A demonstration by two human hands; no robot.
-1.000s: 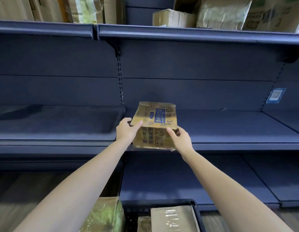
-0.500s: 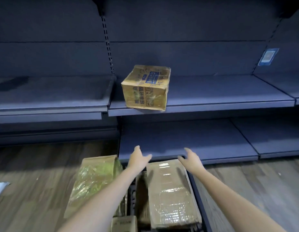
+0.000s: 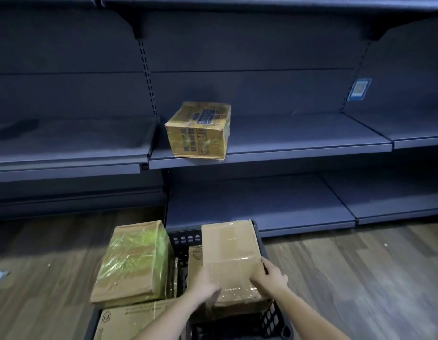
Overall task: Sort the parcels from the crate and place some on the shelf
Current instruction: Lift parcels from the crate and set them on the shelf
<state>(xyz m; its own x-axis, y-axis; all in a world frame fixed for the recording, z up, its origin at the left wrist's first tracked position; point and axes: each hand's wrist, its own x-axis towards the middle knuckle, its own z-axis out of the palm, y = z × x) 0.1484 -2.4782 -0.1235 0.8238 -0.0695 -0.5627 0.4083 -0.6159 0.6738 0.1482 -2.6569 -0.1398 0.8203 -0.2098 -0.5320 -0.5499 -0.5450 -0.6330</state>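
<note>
Item: taped brown carton [image 3: 229, 256], which lay tilted across the top of the black plastic crate [image 3: 269, 320] on the wooden floor [image 3: 360, 278]. Left hand [image 3: 205, 287] gripped its near left edge; right hand [image 3: 270, 278] held its right side, fingers curled over the top. Beside it, a green-filmed carton [image 3: 134, 261] leaned on the crate's left rim, above a printed flat carton [image 3: 129, 320]. A yellowish box with a blue label [image 3: 199, 131] sat on the middle shelf [image 3: 299, 141], at its front edge.
</note>
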